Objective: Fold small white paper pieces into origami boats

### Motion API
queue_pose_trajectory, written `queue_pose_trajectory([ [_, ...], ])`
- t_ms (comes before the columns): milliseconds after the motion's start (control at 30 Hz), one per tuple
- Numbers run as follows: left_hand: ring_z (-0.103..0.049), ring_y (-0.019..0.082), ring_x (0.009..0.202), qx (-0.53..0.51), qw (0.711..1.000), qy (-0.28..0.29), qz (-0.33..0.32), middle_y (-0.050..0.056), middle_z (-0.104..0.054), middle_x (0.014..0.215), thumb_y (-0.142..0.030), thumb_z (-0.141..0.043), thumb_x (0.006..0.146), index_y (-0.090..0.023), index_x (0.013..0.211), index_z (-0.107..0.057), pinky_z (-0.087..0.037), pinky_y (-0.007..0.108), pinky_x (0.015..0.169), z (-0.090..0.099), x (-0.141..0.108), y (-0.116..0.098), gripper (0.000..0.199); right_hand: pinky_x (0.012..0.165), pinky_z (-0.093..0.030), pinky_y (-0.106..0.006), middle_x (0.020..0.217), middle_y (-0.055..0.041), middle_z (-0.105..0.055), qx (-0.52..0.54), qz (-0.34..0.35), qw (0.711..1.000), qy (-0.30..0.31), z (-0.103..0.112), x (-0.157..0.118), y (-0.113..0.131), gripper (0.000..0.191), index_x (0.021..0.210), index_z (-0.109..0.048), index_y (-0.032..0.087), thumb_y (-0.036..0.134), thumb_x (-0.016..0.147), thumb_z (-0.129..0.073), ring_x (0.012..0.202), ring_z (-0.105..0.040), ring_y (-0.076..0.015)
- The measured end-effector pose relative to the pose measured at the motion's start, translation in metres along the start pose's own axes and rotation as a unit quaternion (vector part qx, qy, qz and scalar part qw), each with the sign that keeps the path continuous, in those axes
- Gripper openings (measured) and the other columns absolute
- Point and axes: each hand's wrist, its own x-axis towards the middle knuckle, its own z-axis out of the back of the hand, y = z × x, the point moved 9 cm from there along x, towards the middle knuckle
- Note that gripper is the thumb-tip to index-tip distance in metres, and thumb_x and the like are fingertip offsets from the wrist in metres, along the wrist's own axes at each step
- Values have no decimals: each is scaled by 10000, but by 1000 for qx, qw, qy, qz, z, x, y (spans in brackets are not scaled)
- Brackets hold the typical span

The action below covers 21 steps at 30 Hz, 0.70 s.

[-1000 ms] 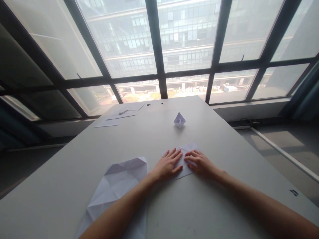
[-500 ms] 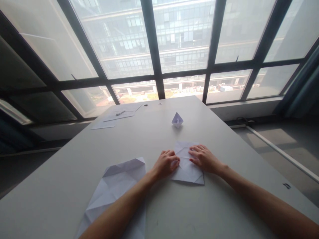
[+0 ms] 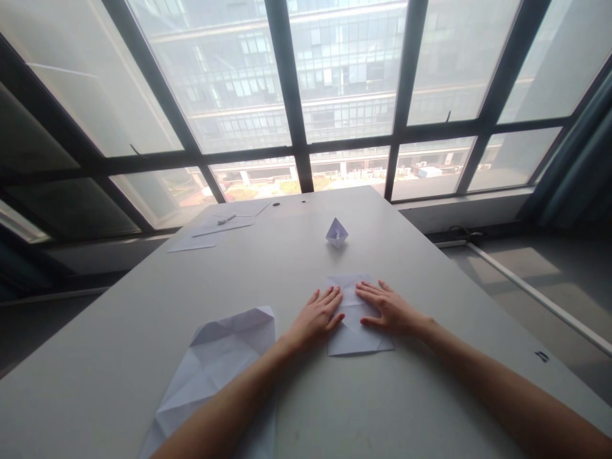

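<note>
A folded white sheet (image 3: 354, 335) lies flat on the white table, between and partly under both hands. My left hand (image 3: 319, 315) rests on its left edge, fingers stretched out and thumb apart. On the right part of the sheet lies my right hand (image 3: 386, 308), palm down with the fingers spread. Neither hand grips anything. Creases cross the paper. Beyond it stands a small folded paper boat (image 3: 337, 233). A larger creased sheet (image 3: 224, 350) lies to the left, partly hidden beneath my left forearm.
Flat papers (image 3: 205, 240) lie at the table's far left, with a small white object (image 3: 226, 220) on them. The table (image 3: 306, 408) reaches toward large windows. A small dark mark (image 3: 542, 356) shows near its right edge.
The fingers of my left hand have gone from curled to stretched out flat on the sheet. My right hand's fingers have spread wider. The whole view has shifted slightly.
</note>
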Motion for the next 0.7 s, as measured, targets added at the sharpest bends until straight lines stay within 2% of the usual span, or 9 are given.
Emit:
queue_pose_trajectory([
  [100, -257, 224, 1472, -14, 1000, -10, 3, 76, -295, 1581, -444, -424, 998, -257, 1523, -328, -151, 462, 1207, 2, 0, 4, 565, 1191, -149, -542, 1541, -109, -379, 10, -6, 1000, -1, 1, 0, -2, 742, 1493, -400, 256, 527, 845, -641, 1435, -325, -305],
  [267, -300, 236, 1456, -36, 999, -2, -5, 73, -337, 1564, -492, -522, 945, -275, 1510, -356, -186, 458, 1200, 6, 0, 10, 628, 1188, -145, -550, 1539, -115, -379, 18, -4, 1000, 0, 2, 1, 0, 744, 1494, -397, 251, 523, 847, -643, 1433, -330, -306],
  [500, -183, 251, 1491, -10, 1000, 8, -3, 88, -245, 1594, -535, -474, 955, -241, 1544, -275, -134, 469, 1209, 6, -2, 12, 688, 1189, -120, -564, 1555, -119, -345, 0, 1, 1000, 4, 1, 2, 1, 762, 1511, -363, 241, 574, 867, -597, 1453, -283, -310],
  [633, -173, 246, 1494, -4, 1000, 23, -2, 98, -194, 1605, -533, -451, 962, -232, 1555, -236, -112, 461, 1209, 4, -3, 10, 699, 1193, -103, -557, 1593, -123, -234, -24, -2, 1000, 13, -3, 2, -1, 776, 1527, -325, 231, 629, 890, -522, 1472, -227, -316],
  [700, -181, 247, 1492, -10, 1000, 22, -1, 98, -201, 1604, -534, -466, 954, -233, 1554, -242, -114, 461, 1209, 4, -2, 10, 707, 1197, -101, -547, 1594, -120, -231, -25, -4, 1000, 15, -3, 2, -2, 784, 1532, -311, 234, 636, 891, -515, 1470, -232, -313],
])
